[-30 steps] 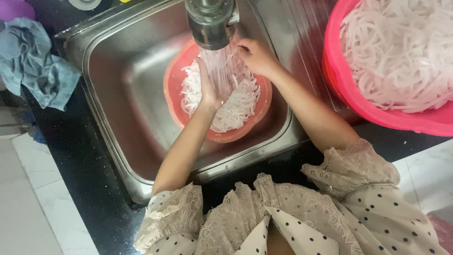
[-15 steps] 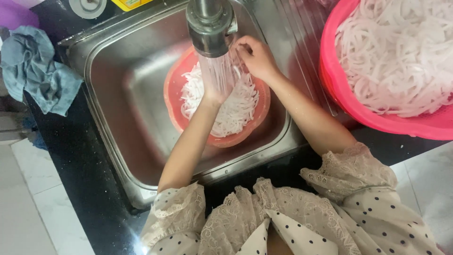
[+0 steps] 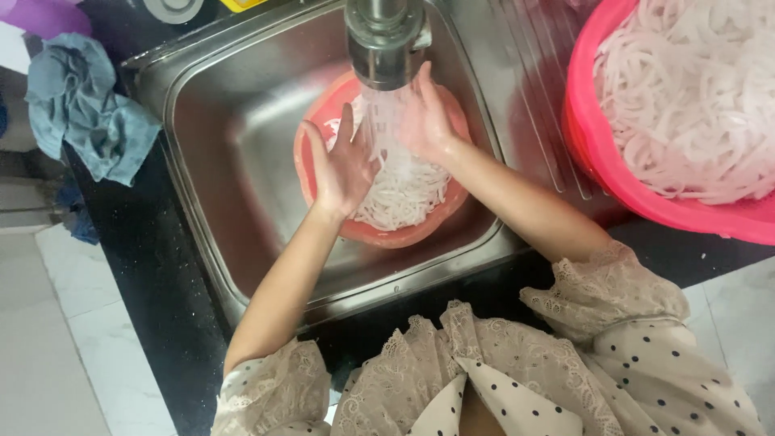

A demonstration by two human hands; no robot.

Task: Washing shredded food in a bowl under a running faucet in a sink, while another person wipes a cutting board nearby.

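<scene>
Mid-rinse: your left hand [image 3: 343, 165] and right hand [image 3: 420, 121] were spread open, grasping nothing, under the tap [image 3: 386, 40] stream over the noodles [image 3: 400, 190] in the red bowl [image 3: 379, 232]; next move needs fingers down into them

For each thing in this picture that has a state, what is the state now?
Steel tap: running, water falling.
Small red plastic bowl: in the steel sink, holding white noodles.
Left hand: open, over the bowl.
Right hand: open, under the water.
Large pink basin: full of noodles.
Blue cloth: crumpled.
</scene>
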